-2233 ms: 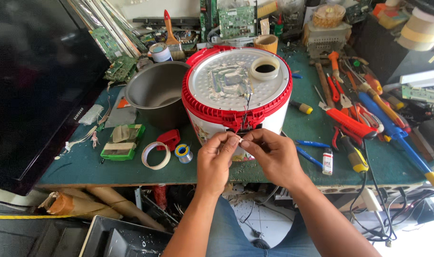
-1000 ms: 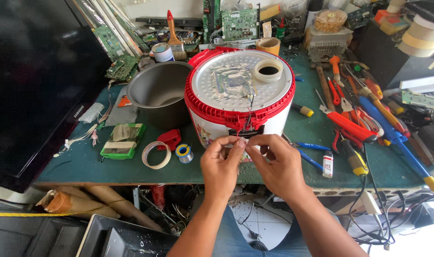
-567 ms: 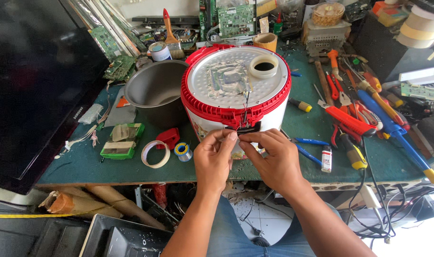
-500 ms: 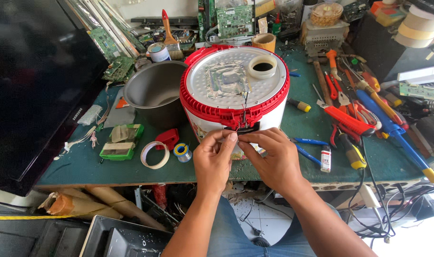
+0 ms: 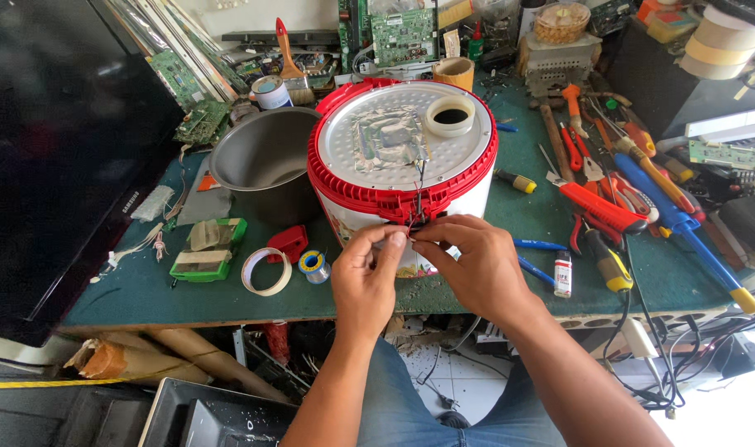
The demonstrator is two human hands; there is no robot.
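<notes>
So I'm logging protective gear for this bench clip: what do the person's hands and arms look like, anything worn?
Both the left hand and right hand are bare: no gloves, rings, watch or wristband visible. The forearms are uncovered too, with no sleeves in view. Blue jeans cover the lap below.

Large black flat screen (image 5: 55, 157) leaning at bench's left; small white red-labelled bottle (image 5: 563, 275) upright right of hands (image 5: 427, 265).

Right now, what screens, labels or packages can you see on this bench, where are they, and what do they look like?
TV screen: far left, leaning on the bench, big, black, dark.
Small bottle: right of the hands, upright, white with a red-and-white label.
Cooker label: front of the white, red-rimmed cooker, left of the left hand, colourful, partly hidden.
Circuit board: at the back, upright, green.
</notes>
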